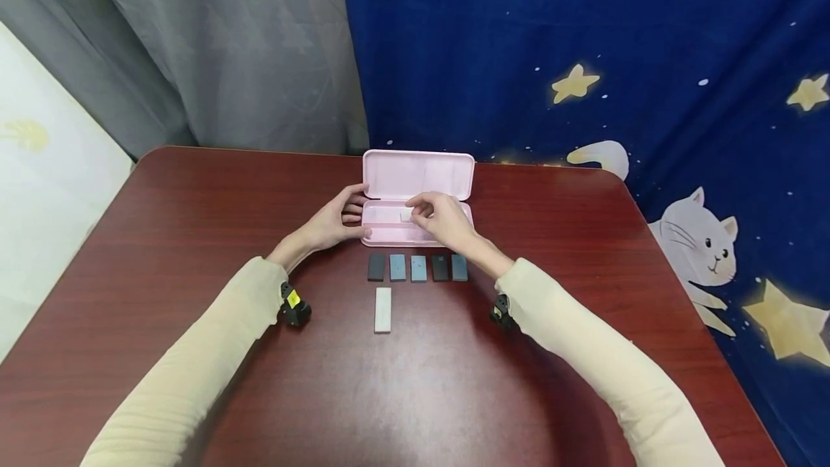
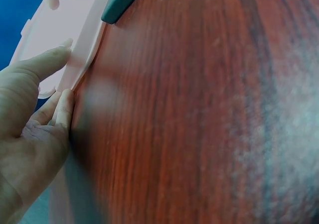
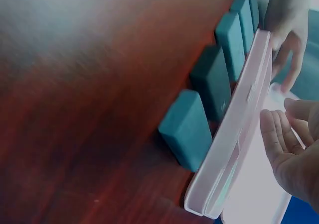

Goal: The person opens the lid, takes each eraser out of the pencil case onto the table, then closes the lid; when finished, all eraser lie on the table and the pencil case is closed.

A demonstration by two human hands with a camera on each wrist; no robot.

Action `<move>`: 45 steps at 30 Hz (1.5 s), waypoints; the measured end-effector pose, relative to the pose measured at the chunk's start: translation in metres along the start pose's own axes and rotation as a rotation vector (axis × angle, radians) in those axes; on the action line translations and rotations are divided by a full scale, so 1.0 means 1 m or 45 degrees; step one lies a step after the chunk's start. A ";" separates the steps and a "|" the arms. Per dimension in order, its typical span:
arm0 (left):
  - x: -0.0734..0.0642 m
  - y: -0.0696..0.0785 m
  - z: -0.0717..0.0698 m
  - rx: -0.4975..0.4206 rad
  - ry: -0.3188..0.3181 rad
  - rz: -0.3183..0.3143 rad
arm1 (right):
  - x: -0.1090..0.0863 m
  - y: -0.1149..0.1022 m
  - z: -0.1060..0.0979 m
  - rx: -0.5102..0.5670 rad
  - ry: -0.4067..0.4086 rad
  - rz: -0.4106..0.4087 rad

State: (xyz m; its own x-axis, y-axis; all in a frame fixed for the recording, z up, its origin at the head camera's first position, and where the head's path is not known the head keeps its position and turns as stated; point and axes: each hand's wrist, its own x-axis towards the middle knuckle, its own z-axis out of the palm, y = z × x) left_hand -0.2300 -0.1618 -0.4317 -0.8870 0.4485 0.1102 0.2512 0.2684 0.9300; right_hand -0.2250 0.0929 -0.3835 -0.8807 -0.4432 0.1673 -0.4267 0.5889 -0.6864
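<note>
A pink pencil case (image 1: 395,236) lies with its lid (image 1: 418,173) raised at the back. My left hand (image 1: 331,225) holds its left end, the thumb (image 2: 47,62) over the rim and the other fingers along the outside. Over the case's tray, my right hand (image 1: 447,222) pinches a small white piece (image 1: 405,215) at its fingertips; most of that piece is hidden by the fingers. In the right wrist view the fingers (image 3: 281,134) are bent toward the thumb above the pink case, and the white piece does not show.
Several small blocks, among them a dark one (image 1: 376,267) and a light blue one (image 1: 418,269), stand in a row just in front of the case. Nearer lies a longer white block (image 1: 383,310). The brown table (image 1: 259,186) ends at curtains behind.
</note>
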 end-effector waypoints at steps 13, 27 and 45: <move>-0.001 0.000 0.001 -0.025 0.013 0.015 | 0.023 0.021 -0.006 -0.370 -0.165 -0.134; 0.000 0.002 0.003 -0.047 0.016 0.019 | 0.032 0.022 -0.005 -0.500 -0.322 -0.114; 0.000 0.001 0.002 -0.017 0.017 -0.004 | 0.029 0.025 -0.015 -0.275 -0.135 -0.026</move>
State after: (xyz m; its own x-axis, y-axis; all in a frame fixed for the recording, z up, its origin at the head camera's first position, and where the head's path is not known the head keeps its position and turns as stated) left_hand -0.2290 -0.1600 -0.4320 -0.8929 0.4361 0.1116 0.2432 0.2587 0.9348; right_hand -0.2641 0.1056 -0.3854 -0.8497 -0.5183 0.0968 -0.4885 0.7048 -0.5144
